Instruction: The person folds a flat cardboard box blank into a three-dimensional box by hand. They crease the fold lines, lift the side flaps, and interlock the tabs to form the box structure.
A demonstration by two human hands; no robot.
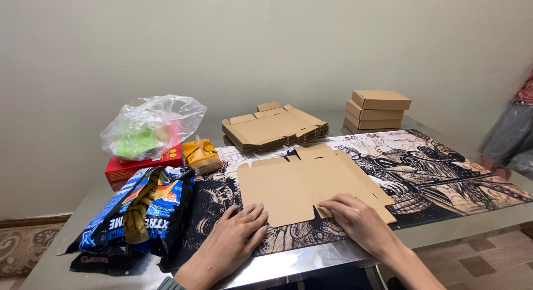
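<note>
A flat box blank (302, 184) lay on the mat (444, 173), both hands at its near edge: left hand (230, 243), right hand (361, 220). Behind the blank sat a stack of blanks (275, 128); behind and to its right, folded boxes (378, 109). Left of the blank lay snack bags (139, 212), with a plastic bag (152, 126) behind them.

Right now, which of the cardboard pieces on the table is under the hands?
The single flat box blank on the printed mat, under both hands; the flat stack and folded boxes sit farther back, untouched.
</note>
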